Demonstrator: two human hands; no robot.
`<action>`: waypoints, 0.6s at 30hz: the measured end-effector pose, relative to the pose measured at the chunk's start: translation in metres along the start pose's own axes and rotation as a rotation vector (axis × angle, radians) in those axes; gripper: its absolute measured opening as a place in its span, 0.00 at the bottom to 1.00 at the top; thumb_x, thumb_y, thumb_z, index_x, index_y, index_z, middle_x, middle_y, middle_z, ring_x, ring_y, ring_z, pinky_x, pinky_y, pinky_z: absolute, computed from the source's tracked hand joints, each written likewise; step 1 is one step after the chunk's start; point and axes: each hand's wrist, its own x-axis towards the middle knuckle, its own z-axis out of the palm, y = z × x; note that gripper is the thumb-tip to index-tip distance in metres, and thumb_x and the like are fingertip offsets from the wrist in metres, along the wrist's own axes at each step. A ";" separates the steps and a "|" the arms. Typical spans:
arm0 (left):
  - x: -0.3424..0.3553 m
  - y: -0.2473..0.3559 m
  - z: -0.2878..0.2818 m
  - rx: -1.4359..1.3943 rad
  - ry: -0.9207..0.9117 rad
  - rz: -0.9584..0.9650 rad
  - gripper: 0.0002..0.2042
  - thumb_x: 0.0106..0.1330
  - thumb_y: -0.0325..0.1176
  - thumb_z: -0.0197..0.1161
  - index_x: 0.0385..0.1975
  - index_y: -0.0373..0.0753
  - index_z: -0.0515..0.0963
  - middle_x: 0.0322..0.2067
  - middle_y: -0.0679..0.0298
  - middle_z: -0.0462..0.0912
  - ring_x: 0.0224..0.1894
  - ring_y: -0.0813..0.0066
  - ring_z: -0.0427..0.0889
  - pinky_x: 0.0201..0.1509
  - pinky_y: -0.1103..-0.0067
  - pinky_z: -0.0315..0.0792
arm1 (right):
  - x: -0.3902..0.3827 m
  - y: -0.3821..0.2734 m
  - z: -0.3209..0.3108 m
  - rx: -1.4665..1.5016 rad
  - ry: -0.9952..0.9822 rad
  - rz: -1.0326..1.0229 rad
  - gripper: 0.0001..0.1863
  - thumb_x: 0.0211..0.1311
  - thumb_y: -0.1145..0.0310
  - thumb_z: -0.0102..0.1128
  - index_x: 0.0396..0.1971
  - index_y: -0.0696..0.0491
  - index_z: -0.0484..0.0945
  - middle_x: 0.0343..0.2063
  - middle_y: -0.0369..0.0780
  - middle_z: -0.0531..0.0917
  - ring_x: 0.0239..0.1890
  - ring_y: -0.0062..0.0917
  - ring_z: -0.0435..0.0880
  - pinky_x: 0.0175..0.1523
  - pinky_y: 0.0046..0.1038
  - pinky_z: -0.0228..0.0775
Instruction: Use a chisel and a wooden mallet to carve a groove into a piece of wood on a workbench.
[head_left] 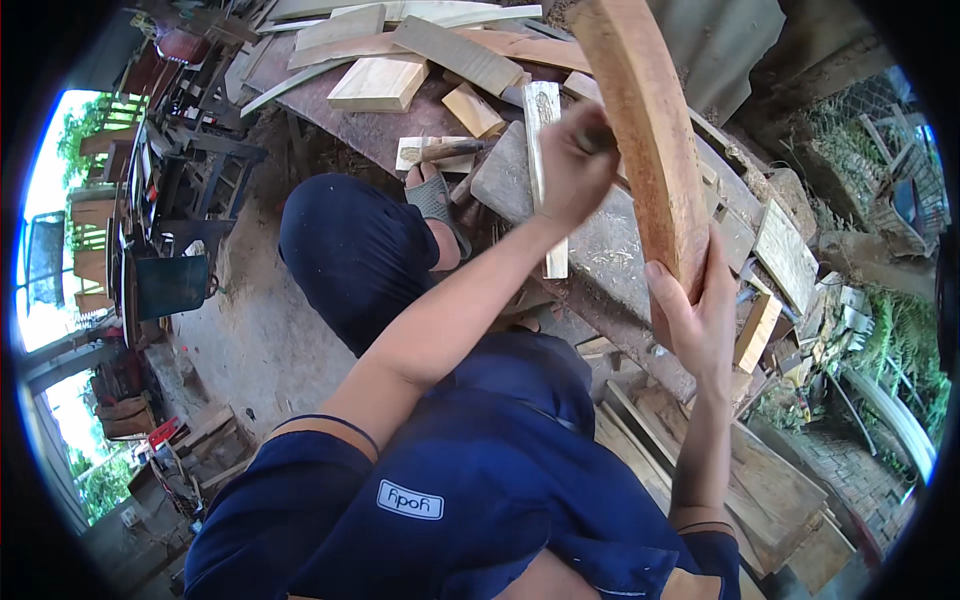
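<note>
While the right hand (695,318) pinches the curved board (655,150) by its near end at three o'clock, apparently steadying its length toward one o'clock, the left hand (575,180) curls alongside. Blur makes the left's grip impossible to tell.

Navy short-sleeved shirt (480,470), white-edged label (410,500), dark legwear (340,250), grey slipper (434,199)

Grey sheeting (735,40) upper right, green foliage (893,345) far right, dark green panel (170,288) left, concrete floor (250,335)
</note>
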 end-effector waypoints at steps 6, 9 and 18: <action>0.050 -0.003 -0.045 -0.144 0.216 -0.247 0.20 0.68 0.38 0.60 0.14 0.47 0.61 0.10 0.76 0.58 0.10 0.87 0.55 0.15 0.84 0.56 | -0.015 0.024 0.011 0.218 0.079 0.112 0.34 0.56 0.56 0.65 0.56 0.63 0.68 0.39 0.50 0.82 0.42 0.32 0.81 0.50 0.31 0.71; 0.066 -0.019 -0.066 -0.209 0.400 -0.399 0.20 0.68 0.40 0.59 0.14 0.48 0.61 0.10 0.76 0.56 0.10 0.86 0.53 0.15 0.82 0.56 | -0.020 0.024 0.012 0.276 0.034 0.151 0.33 0.56 0.56 0.65 0.56 0.63 0.68 0.41 0.48 0.81 0.44 0.30 0.80 0.52 0.31 0.70; 0.035 0.011 -0.029 -0.120 0.183 -0.163 0.19 0.69 0.33 0.61 0.17 0.44 0.62 0.10 0.74 0.61 0.11 0.89 0.54 0.14 0.84 0.50 | -0.028 0.024 0.011 0.328 0.098 0.183 0.33 0.58 0.55 0.64 0.56 0.63 0.68 0.40 0.46 0.80 0.42 0.28 0.78 0.50 0.30 0.69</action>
